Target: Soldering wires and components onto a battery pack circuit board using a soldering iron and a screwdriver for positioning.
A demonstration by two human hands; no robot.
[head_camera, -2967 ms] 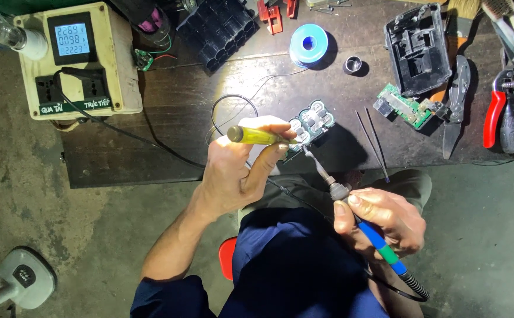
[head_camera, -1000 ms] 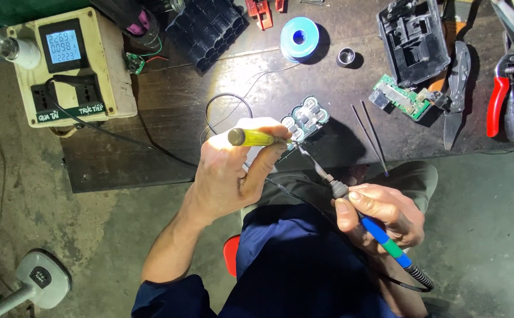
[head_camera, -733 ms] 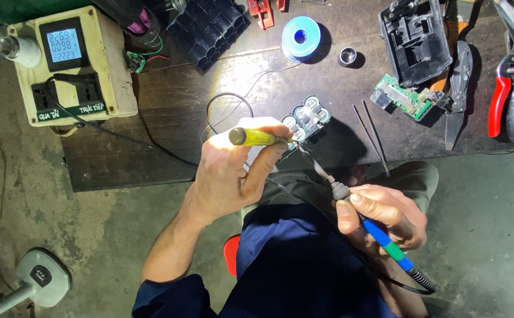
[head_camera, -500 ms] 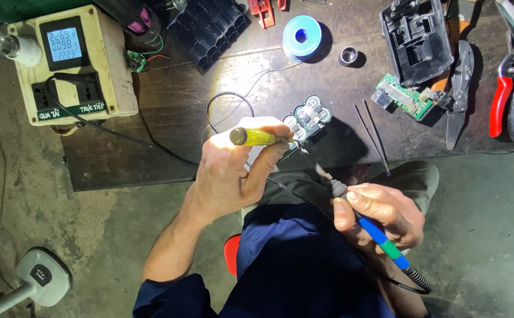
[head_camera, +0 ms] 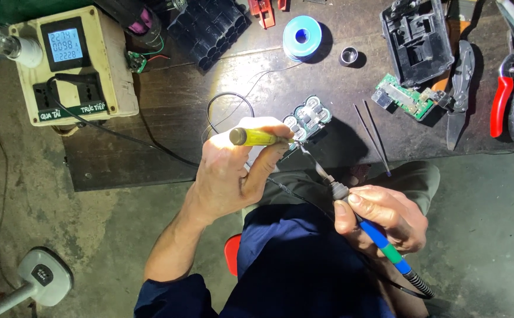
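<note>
Battery pack (head_camera: 307, 118): unmoved on table (head_camera: 168, 147). My left hand (head_camera: 233, 176) stayed clamped on yellow tool (head_camera: 255, 136) beside it; right hand (head_camera: 380, 215) kept gripping soldering iron (head_camera: 351, 209), tip at pack.

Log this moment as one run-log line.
left hand: holds yellow tool at cell pack | right hand: holds soldering iron, tip at pack | pack: on bench edge
</note>
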